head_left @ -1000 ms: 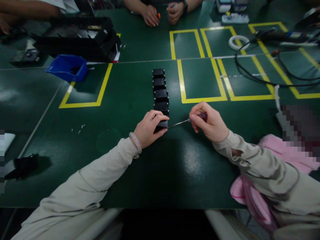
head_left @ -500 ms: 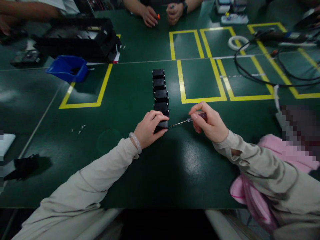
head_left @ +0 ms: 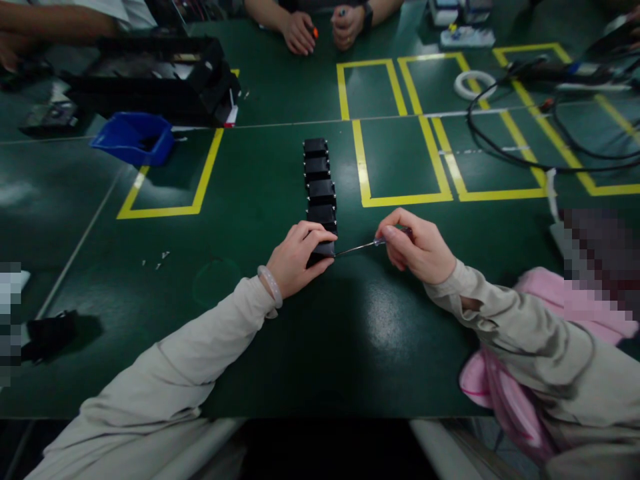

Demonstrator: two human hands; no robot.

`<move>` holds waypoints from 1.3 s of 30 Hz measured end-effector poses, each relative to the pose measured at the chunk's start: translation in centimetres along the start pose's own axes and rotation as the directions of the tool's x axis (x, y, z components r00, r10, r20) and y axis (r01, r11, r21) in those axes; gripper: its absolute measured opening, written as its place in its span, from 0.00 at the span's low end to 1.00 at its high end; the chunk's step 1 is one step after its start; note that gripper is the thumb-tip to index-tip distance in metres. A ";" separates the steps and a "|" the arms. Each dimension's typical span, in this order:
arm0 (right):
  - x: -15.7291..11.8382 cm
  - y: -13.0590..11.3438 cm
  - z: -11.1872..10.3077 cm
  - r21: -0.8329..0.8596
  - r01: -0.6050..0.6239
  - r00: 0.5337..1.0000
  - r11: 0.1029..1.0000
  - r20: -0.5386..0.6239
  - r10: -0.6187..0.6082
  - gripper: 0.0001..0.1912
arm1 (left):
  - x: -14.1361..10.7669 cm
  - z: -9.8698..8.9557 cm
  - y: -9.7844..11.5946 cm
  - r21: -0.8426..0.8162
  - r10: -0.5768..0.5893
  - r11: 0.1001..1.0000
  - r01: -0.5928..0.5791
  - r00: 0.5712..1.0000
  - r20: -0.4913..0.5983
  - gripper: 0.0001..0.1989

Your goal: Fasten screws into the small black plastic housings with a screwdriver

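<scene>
Several black blocks [head_left: 321, 191] with small shiny screws along their sides stand in a column on the green table. My left hand [head_left: 300, 257] is closed on the nearest block [head_left: 324, 249], fingers over its top and thumb along its near side. In my right hand [head_left: 417, 245] is a thin screwdriver [head_left: 356, 249], its handle between my thumb and fingers. The screwdriver lies almost level, with its tip at the right side of the nearest block. Whether the tip sits in a screw is too small to tell.
A blue bin [head_left: 135, 138] and a black tray [head_left: 150, 77] are at the back left. Small screws [head_left: 159, 261] lie left of my left hand. Another person's hands [head_left: 325, 31] rest at the far edge. Black cables [head_left: 505, 148] and a white ring [head_left: 475, 85] are at the right.
My right hand has shifted very slightly on the screwdriver handle. My left hand stays on the nearest block. The whole view has moved a little.
</scene>
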State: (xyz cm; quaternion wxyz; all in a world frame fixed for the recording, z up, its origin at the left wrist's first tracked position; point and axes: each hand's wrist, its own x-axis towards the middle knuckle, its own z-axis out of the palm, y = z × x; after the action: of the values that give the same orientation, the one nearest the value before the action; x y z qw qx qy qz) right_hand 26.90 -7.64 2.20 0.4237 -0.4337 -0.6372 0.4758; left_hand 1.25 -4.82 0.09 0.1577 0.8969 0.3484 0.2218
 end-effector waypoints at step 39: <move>0.0 0.0 -0.3 -0.004 0.026 0.998 1.000 0.050 -0.026 0.10 | -0.1 0.1 -0.2 0.009 0.005 1.000 -0.005 1.000 -0.004 0.16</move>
State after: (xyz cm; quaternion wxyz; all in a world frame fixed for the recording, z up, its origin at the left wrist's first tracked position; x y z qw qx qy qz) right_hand 27.21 -7.58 2.27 0.4129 -0.4142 -0.6543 0.4795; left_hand 1.15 -4.75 -0.07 0.1524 0.8980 0.3476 0.2227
